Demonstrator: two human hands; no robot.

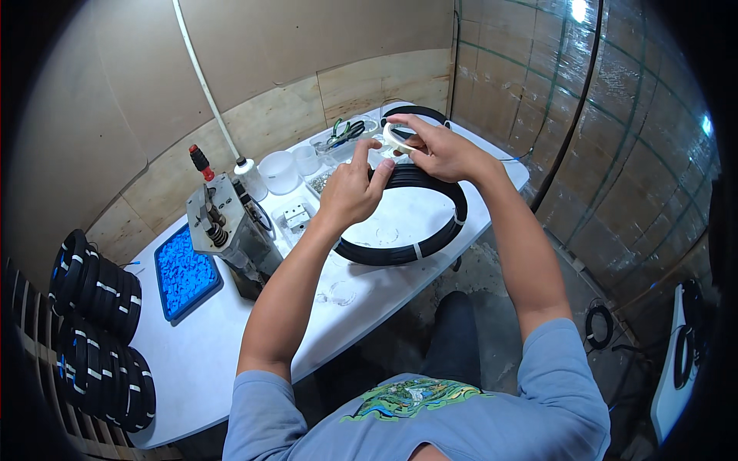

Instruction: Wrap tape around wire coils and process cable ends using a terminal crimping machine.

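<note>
- left hand [350, 188]: grip closed on the upper arc of the black cable coil [407, 219], fingers wrapped over the bundle, thumb raised toward the tape.
- right hand [442, 150]: grip pinched on a roll of pale tape [397, 138], held just above the coil's top edge.
- cable coil: a large flat ring, top lifted in the hands, lower arc resting on the white bench [200, 346]; white ties show at its right and lower side.
- key relation: the tape roll sits directly above the gripped arc, between both hands; the right hand is nearer to it; whether a tape end already touches the coil cannot be told, fingers cover it.
- surroundings: blue tray [184, 273] and metal crimping fixture [223, 223] to the left, clear cups [280, 170] behind, stacked finished coils [96, 330] at far left.
</note>
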